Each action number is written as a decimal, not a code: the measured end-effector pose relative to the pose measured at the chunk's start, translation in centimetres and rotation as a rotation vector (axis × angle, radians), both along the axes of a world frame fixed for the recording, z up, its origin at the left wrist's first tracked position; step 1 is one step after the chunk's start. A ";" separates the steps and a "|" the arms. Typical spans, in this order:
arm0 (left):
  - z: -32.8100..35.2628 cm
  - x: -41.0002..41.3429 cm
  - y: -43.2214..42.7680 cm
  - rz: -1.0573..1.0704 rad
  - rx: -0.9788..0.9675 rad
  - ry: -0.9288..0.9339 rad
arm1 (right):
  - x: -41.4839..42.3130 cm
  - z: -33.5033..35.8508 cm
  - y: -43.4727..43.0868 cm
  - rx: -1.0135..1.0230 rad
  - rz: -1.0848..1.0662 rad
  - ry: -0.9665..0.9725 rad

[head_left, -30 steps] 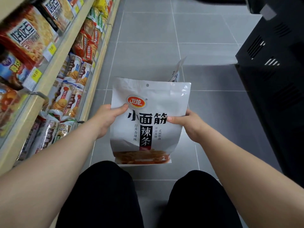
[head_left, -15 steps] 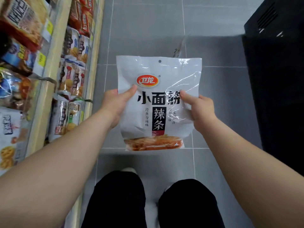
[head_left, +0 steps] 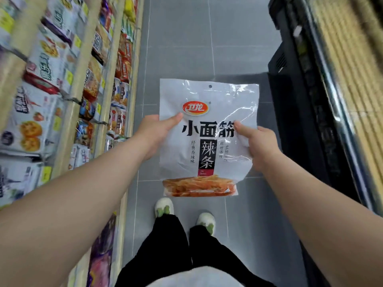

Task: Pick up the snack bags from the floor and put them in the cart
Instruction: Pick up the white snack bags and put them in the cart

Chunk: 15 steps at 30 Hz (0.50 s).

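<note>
A white snack bag with black Chinese lettering, a red-orange logo and a clear window at the bottom hangs upright in front of me, well above the grey tile floor. My left hand pinches its left edge with the thumb on the front. My right hand grips its right edge the same way. Any bag behind this one is hidden. No cart is clearly in view.
Snack-filled shelves run along the left. A black cabinet and a metal-railed unit stand on the right. Below are my black trousers and white-and-green shoes on the grey tile aisle.
I have risen from a crouch to standing, and the bag held in both hands has come up with me. The floor and my shoes now show far below.
</note>
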State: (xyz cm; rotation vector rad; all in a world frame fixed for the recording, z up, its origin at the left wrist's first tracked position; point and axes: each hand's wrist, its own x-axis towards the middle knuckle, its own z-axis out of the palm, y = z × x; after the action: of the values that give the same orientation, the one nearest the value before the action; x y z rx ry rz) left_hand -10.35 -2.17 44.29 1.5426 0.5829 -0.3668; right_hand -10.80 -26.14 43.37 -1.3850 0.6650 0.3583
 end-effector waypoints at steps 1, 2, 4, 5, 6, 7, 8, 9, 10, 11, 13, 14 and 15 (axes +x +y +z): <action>0.8 -0.2 -0.6 -0.020 -0.011 -0.007 | -0.6 1.0 -0.7 -0.006 -0.006 -0.016; 1.4 -0.2 -1.2 -0.039 -0.018 -0.016 | -1.1 1.9 -1.2 -0.027 -0.012 -0.026; 3.0 -0.6 -2.6 -0.092 -0.028 -0.044 | -2.7 3.7 -2.5 -0.056 -0.062 -0.059; 3.6 -0.8 -3.2 -0.114 -0.032 -0.058 | -3.4 4.5 -2.9 -0.063 -0.086 -0.076; 4.4 -0.8 -3.8 -0.149 -0.045 -0.076 | -4.2 5.4 -3.3 -0.075 -0.127 -0.097; 5.0 -0.8 -4.4 -0.177 -0.056 -0.089 | -5.0 6.1 -3.7 -0.088 -0.166 -0.112; 5.7 -0.7 -5.0 -0.218 -0.066 -0.107 | -5.9 7.1 -4.0 -0.095 -0.213 -0.134; 6.3 -0.6 -5.5 -0.253 -0.071 -0.118 | -6.8 7.8 -4.3 -0.099 -0.254 -0.151; 6.8 -0.4 -6.0 -0.295 -0.077 -0.129 | -7.8 8.5 -4.5 -0.104 -0.303 -0.172; 7.3 -0.3 -6.5 -0.335 -0.086 -0.138 | -8.8 9.1 -4.6 -0.107 -0.348 -0.182; 8.3 -0.3 -7.8 -0.438 -0.126 -0.156 | -11.2 10.0 -4.8 -0.113 -0.454 -0.189; 8.7 -0.6 -8.9 -0.510 -0.146 -0.153 | -13.0 10.5 -5.0 -0.124 -0.530 -0.188; 9.0 -0.9 -9.8 -0.561 -0.156 -0.146 | -14.4 10.7 -5.1 -0.143 -0.588 -0.184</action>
State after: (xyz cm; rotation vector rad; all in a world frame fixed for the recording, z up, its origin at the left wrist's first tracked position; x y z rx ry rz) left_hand -11.26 -12.01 53.33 1.5484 -0.0050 -0.6998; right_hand -25.21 -31.22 54.08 -1.2688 0.9181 -0.2849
